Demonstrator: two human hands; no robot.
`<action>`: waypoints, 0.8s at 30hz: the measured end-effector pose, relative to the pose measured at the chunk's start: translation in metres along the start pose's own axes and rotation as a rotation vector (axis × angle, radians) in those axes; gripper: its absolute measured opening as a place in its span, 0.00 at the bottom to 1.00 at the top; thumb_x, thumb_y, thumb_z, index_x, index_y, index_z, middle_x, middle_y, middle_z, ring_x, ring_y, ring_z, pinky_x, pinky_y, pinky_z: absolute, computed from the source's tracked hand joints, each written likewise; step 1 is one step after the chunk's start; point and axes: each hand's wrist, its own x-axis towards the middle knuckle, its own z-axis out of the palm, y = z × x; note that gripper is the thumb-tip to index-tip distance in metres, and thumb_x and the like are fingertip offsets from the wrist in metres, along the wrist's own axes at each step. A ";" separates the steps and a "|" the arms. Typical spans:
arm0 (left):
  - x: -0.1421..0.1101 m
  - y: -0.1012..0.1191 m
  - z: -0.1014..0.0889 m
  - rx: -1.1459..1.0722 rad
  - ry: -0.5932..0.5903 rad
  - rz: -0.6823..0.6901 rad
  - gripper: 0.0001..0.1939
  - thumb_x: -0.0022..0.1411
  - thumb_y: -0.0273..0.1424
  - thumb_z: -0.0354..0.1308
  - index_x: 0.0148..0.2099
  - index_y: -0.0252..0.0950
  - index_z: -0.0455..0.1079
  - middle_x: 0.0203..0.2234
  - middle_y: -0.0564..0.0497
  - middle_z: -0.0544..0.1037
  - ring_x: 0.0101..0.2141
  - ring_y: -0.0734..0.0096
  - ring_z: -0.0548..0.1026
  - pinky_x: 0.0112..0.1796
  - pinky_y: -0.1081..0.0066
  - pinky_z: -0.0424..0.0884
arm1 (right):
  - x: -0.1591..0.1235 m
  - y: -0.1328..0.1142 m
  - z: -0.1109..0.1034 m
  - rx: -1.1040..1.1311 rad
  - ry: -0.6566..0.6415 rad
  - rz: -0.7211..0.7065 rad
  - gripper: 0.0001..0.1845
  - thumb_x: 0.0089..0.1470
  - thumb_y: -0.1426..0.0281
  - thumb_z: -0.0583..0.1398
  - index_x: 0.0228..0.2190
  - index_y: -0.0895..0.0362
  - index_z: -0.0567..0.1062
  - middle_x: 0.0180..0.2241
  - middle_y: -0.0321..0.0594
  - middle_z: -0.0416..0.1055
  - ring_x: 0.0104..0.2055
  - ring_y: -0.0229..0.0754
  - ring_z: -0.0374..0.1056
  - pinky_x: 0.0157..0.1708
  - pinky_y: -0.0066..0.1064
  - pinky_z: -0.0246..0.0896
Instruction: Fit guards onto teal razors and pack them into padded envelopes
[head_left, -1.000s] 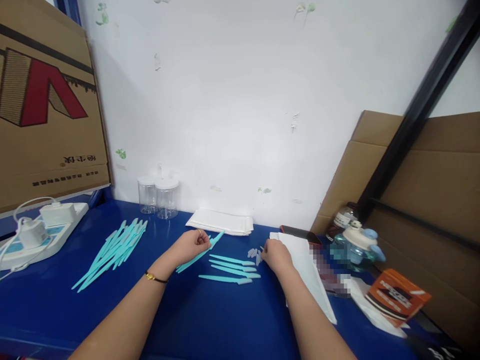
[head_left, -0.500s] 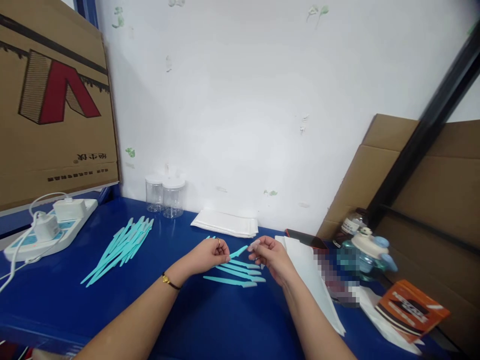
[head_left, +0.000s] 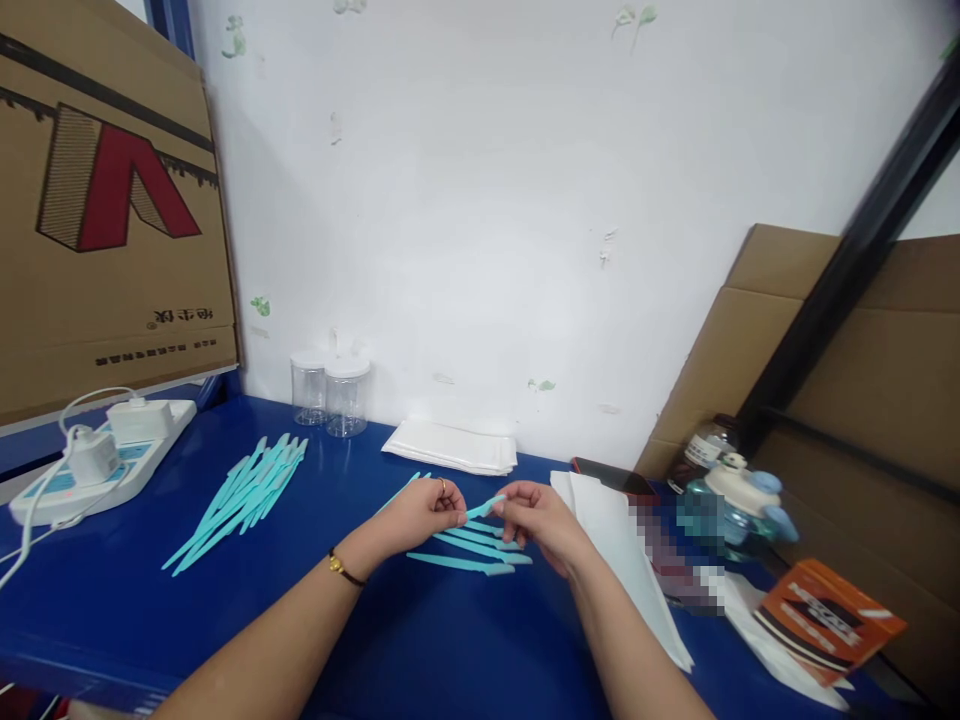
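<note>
A turquoise eyebrow razor (head_left: 484, 508) is held above the table between my two hands. My left hand (head_left: 429, 515) pinches its handle between thumb and fingertips. My right hand (head_left: 540, 518) closes its thumb and fingers on the far end, mostly covering the tip. Under them, several more eyebrow razors (head_left: 459, 564) lie side by side on the blue table (head_left: 442, 640), their pale ends to the right. Another eyebrow razor (head_left: 401, 488) shows partly behind my left hand. A larger pile of the same razors (head_left: 244, 495) lies to the left.
At the left is a power strip (head_left: 166, 420) with plugs and cables. Two clear jars (head_left: 346, 405) and a white stack (head_left: 450, 446) stand by the wall. White sheets (head_left: 626, 550), a teal kettle-shaped container (head_left: 739, 510) and an orange box (head_left: 829, 620) are right.
My right hand has moved left onto the razor's tip; it was apart before, with a small pale piece in its fingers. My left hand has shifted slightly right with the razor.
</note>
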 end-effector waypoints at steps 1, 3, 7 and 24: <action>0.000 0.000 0.001 0.027 -0.015 -0.003 0.12 0.51 0.39 0.55 0.33 0.35 0.69 0.22 0.54 0.70 0.25 0.74 0.66 0.26 0.76 0.60 | 0.000 -0.003 -0.009 -0.049 0.056 -0.022 0.16 0.40 0.61 0.64 0.30 0.59 0.72 0.24 0.39 0.72 0.16 0.33 0.62 0.14 0.23 0.49; -0.002 -0.001 0.005 0.117 -0.053 -0.012 0.11 0.51 0.38 0.55 0.31 0.36 0.70 0.23 0.54 0.71 0.25 0.74 0.67 0.25 0.76 0.59 | 0.002 -0.005 -0.029 -0.219 0.246 -0.083 0.17 0.44 0.59 0.61 0.32 0.59 0.73 0.26 0.39 0.72 0.16 0.32 0.60 0.15 0.24 0.49; -0.002 -0.001 0.009 0.302 -0.060 -0.001 0.08 0.50 0.36 0.56 0.30 0.37 0.71 0.23 0.54 0.72 0.25 0.74 0.68 0.25 0.77 0.58 | 0.008 0.005 -0.056 -0.793 0.491 -0.099 0.08 0.46 0.66 0.58 0.23 0.57 0.74 0.25 0.38 0.72 0.25 0.39 0.66 0.25 0.28 0.56; -0.004 -0.026 -0.028 0.641 0.227 -0.357 0.09 0.46 0.36 0.60 0.32 0.39 0.70 0.31 0.51 0.75 0.31 0.68 0.72 0.26 0.75 0.59 | 0.020 0.034 -0.050 -1.096 0.326 0.171 0.00 0.40 0.73 0.59 0.21 0.57 0.71 0.26 0.41 0.72 0.30 0.41 0.67 0.25 0.27 0.53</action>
